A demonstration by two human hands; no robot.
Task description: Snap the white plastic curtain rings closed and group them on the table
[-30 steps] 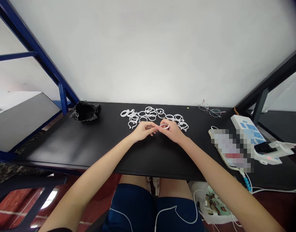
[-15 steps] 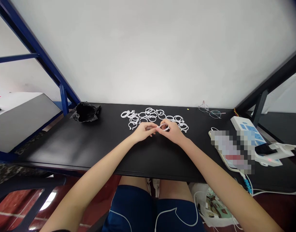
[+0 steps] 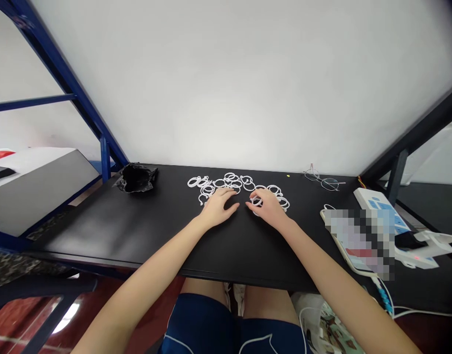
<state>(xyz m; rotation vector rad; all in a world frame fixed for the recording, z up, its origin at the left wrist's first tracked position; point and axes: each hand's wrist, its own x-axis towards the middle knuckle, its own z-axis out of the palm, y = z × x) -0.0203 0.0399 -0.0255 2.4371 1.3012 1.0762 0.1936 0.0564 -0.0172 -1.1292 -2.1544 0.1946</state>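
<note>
White plastic rings with small end loops, like curtain rings [image 3: 249, 184], lie in a loose cluster on the black table [image 3: 137, 231]. At the cluster's near left edge is my left hand [image 3: 219, 207], open, its thumb and fingers spread with nothing between them. My right hand [image 3: 269, 207] hovers over the near right side, thumb and forefinger apart. One white ring [image 3: 256, 201] shows in the gap between those fingers, seemingly on the table under the hand. My right hand partly hides that ring and others behind it.
A crumpled black plastic bag [image 3: 136, 178] stands open at the back left. Eyeglasses [image 3: 329, 184] lie at the back right. Farther right are a blurred phone [image 3: 353, 241], a white power strip [image 3: 371, 196] and cables. A pale wall [image 3: 226, 88] rises behind the table.
Half a second ago both hands met around one white ring. Now they have parted, fingers spread, and the ring is lower, under my right hand. The view has tilted slightly upward.
</note>
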